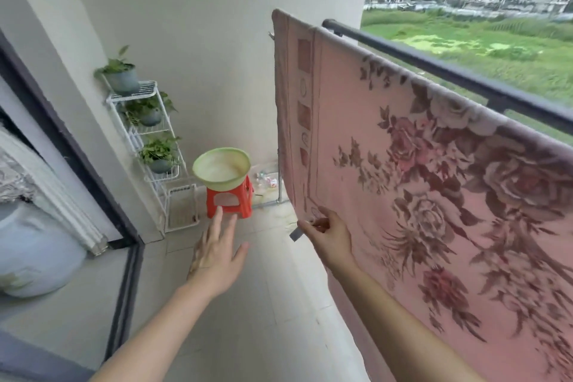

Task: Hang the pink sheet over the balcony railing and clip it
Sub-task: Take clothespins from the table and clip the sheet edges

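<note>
The pink sheet (434,195) with a dark rose pattern hangs draped over the black balcony railing (434,67) on the right. Its left edge hangs free near the far wall. My right hand (328,232) is closed on the sheet's lower left edge, and a small grey tag or clip (296,234) shows at the fingertips; I cannot tell which. My left hand (217,251) hovers over the floor tiles with fingers spread and holds nothing.
A light green basin (221,168) sits on a red plastic stool (229,200) by the far wall. A white wire rack (148,146) with three potted plants stands to its left. A dark sliding door frame (93,170) runs along the left.
</note>
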The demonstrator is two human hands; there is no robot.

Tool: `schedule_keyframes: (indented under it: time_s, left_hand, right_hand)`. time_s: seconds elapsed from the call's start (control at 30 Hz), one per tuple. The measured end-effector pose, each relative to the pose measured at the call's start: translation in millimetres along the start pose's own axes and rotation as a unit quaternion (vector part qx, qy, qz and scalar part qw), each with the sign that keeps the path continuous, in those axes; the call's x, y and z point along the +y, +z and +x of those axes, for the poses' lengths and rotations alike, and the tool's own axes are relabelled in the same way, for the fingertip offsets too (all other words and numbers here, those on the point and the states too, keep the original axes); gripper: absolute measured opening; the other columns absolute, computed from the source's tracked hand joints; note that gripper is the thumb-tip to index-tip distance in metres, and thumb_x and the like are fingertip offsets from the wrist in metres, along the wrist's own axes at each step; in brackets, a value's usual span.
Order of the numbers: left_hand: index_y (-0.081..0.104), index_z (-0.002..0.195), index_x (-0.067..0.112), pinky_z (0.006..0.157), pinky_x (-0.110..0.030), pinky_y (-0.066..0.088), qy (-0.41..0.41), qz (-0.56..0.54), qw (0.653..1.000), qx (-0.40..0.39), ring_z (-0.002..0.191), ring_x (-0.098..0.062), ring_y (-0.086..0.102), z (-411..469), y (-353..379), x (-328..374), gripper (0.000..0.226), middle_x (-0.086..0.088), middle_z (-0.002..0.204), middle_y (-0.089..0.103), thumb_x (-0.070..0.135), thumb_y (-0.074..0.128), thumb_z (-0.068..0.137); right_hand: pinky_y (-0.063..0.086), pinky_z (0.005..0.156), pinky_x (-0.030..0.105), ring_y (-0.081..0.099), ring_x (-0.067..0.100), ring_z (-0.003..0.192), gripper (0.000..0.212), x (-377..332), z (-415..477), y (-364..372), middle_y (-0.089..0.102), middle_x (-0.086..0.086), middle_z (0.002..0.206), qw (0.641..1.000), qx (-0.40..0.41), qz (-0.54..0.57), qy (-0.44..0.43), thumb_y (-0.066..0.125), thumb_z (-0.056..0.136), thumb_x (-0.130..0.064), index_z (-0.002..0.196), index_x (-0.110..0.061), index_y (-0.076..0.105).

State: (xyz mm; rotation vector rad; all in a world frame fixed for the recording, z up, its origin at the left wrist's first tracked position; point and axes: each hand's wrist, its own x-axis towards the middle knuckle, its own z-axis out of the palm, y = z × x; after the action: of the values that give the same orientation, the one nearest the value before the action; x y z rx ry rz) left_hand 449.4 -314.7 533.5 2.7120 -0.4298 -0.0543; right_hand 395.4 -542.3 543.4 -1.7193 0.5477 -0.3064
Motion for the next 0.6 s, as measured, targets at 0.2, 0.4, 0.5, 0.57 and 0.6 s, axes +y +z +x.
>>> schedule_keyframes:
  time_s: [0.2,0.4,0.5,0.57,0.6]
  left_hand:
    - [0.01,0.155,0.025,0.119,-0.051,0.017,-0.008,-0.006,1.0,0.022,0.15,-0.027,0.003,155.3,-21.9,-82.9,0.068,0.004,0.162,-0.017,0.051,0.037,0.098]
    - [0.004,0.156,0.027,0.118,-0.049,0.012,0.003,-0.018,1.0,-0.008,0.15,-0.024,-0.003,297.7,-44.4,-134.4,0.066,0.002,0.163,-0.015,0.053,0.027,0.1]
    - [0.004,0.156,0.026,0.119,-0.045,0.009,0.021,-0.014,1.0,-0.018,0.15,-0.024,-0.002,370.3,-55.9,-142.8,0.066,0.0,0.163,-0.014,0.052,0.027,0.1]
    - [0.004,0.156,0.025,0.119,-0.045,0.008,0.03,-0.015,0.999,-0.029,0.15,-0.024,-0.002,419.9,-55.4,-145.2,0.067,-0.001,0.163,-0.013,0.053,0.027,0.1]
    - [0.005,0.156,0.024,0.119,-0.045,0.009,0.034,-0.016,0.999,-0.036,0.15,-0.024,-0.001,442.0,-52.1,-144.5,0.067,0.0,0.163,-0.012,0.053,0.027,0.1]
  right_hand:
    - [0.049,0.062,0.018,0.061,0.006,0.073,0.011,-30.6,126.7,101.1,0.077,0.009,0.083,0.999,-0.043,-0.003,-0.019,0.081,0.08,-0.023,0.087,-0.023,0.073]
    - [0.049,0.068,0.009,0.069,-0.001,0.073,0.009,-74.1,233.5,174.0,0.075,-0.014,0.069,0.999,-0.012,-0.032,-0.013,0.077,0.084,-0.014,0.079,-0.018,0.071]
    - [0.048,0.068,0.01,0.062,-0.007,0.064,0.035,-95.6,282.6,194.9,0.067,-0.03,0.06,1.0,0.01,-0.025,-0.004,0.073,0.087,-0.008,0.062,-0.032,0.065]
    - [0.054,0.08,0.032,0.067,0.005,0.072,0.039,-102.8,320.1,208.9,0.066,-0.033,0.063,0.999,0.024,-0.039,0.007,0.075,0.086,-0.017,0.055,-0.04,0.07]
    - [0.054,0.085,0.037,0.068,0.01,0.078,0.043,-104.7,338.0,214.6,0.066,-0.035,0.064,0.999,0.025,-0.044,0.014,0.075,0.085,-0.021,0.054,-0.05,0.069]
